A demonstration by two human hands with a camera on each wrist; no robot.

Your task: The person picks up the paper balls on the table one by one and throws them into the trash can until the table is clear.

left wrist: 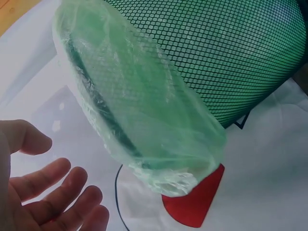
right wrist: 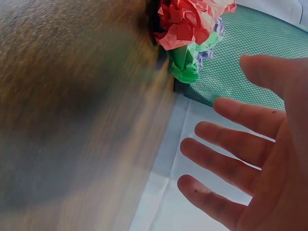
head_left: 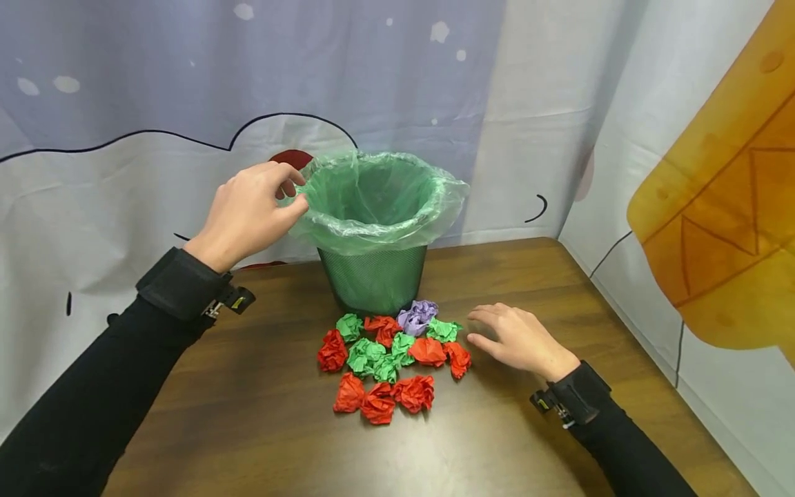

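My left hand [head_left: 251, 207] is raised beside the left rim of a mesh wastebasket [head_left: 373, 276], fingers loosely bent with nothing in them. A translucent green bag [head_left: 397, 235] lines the basket and folds over its rim; the left wrist view shows this fold [left wrist: 139, 110] just past the fingertips. Low over the table on the right, my right hand [head_left: 518, 342] holds nothing, its fingers spread and relaxed. Nearest to it are a red paper ball [head_left: 458, 359] and a green paper ball [head_left: 443, 330]. A purple paper ball [head_left: 417, 317] lies against the basket's base.
Several more crumpled balls, red [head_left: 414, 393] and green [head_left: 366, 357], are clustered on the wooden table [head_left: 248, 414] in front of the basket. A printed curtain [head_left: 155, 83] hangs behind the table, and a white wall with an orange pattern [head_left: 733, 228] stands on the right.
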